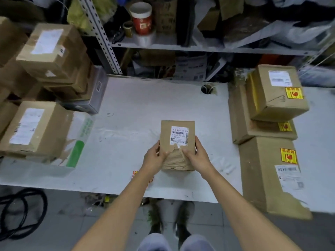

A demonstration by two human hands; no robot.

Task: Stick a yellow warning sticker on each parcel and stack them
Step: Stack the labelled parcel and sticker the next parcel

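Note:
A small brown parcel (pixel 178 131) with a white shipping label stands in the middle of the white table (pixel 126 109). My left hand (pixel 155 157) grips its left side and my right hand (pixel 196 155) grips its right side, thumbs on the torn top face. No yellow sticker shows on it. Yellow warning stickers (pixel 135 174) lie on the table, mostly hidden under my left wrist. At the right, a stack of parcels (pixel 272 98) and a larger parcel (pixel 268 169) in front each carry a yellow sticker.
Several brown parcels (pixel 52 51) with white labels and no yellow sticker are piled at the left, one (pixel 36 127) near the front edge. A metal shelf (pixel 199 47) with a red tub and clutter stands behind the table. Black cables lie on the floor at the left.

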